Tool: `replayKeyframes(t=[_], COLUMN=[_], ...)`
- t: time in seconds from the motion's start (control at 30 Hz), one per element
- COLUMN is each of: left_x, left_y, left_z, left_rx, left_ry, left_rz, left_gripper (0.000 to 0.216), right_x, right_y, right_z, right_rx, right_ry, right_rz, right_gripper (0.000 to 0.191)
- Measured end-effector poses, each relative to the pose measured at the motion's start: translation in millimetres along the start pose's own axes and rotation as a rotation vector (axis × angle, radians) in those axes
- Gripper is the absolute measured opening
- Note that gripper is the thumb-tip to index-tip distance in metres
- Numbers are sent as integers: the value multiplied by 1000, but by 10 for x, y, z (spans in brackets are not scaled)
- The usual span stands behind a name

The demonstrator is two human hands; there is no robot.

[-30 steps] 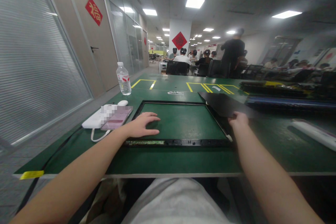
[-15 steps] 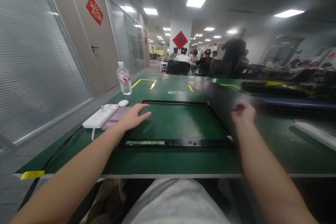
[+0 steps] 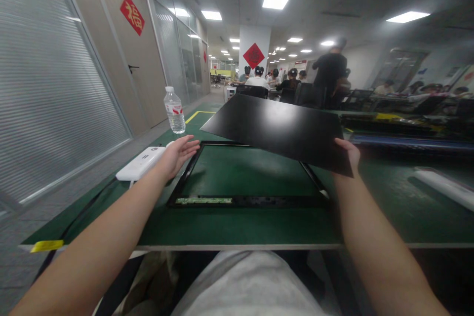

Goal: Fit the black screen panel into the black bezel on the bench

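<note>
A thin black panel [image 3: 281,128] hangs in the air over the green table [image 3: 237,227], tilted, its near right corner gripped by my right hand [image 3: 348,153]. Below it an empty black rectangular frame [image 3: 244,201] lies flat on the table. My left hand [image 3: 177,154] is raised just off the frame's left edge, fingers stretched out and apart, holding nothing, with the panel's left end a little beyond it.
A white power bank [image 3: 138,164] lies left of the frame, a water bottle [image 3: 174,111] behind it. Dark trays [image 3: 392,126] and a white bar [image 3: 442,185] sit on the right. Several people sit at the far tables; one person [image 3: 328,79] stands.
My right hand has lifted the black panel from the table's right side and swung it left over the frame. My left hand rose from the frame's inside to its left edge.
</note>
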State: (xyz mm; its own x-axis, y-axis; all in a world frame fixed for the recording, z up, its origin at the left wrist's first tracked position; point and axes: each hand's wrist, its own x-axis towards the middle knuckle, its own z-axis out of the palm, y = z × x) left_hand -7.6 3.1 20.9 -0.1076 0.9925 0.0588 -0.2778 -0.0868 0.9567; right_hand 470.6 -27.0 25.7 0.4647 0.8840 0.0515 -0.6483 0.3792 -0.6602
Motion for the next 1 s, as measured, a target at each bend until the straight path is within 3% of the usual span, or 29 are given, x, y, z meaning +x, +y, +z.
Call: replayKeyframes(t=[0.23,0.4,0.53,0.67,0.8,1.0], left_x=[-110,-152,-82,11,12,-14], left_y=[153,176,135,105,116,134], left_z=[43,73,-13,-121,-125,-108], left_rx=[-143,-131,-74,-83,-96,-87], left_ry=[-129,-120,-138,-133,-87,-104], left_rz=[-91,-100,-13,23,38,54], left_gripper=[25,31,49,53,55,51], right_x=[-40,-221,-317,-304,-197,-38], right_y=[8,34,72,155,244,255], right_z=[-85,95,233,234,153,45], right_rx=[-366,-652,-649,-728,-845,-813], right_ry=[-168,-121,-57,-98,-120,-82], right_rz=[110,149,326,458,475,410], right_gripper=[30,41,39,33,26,14])
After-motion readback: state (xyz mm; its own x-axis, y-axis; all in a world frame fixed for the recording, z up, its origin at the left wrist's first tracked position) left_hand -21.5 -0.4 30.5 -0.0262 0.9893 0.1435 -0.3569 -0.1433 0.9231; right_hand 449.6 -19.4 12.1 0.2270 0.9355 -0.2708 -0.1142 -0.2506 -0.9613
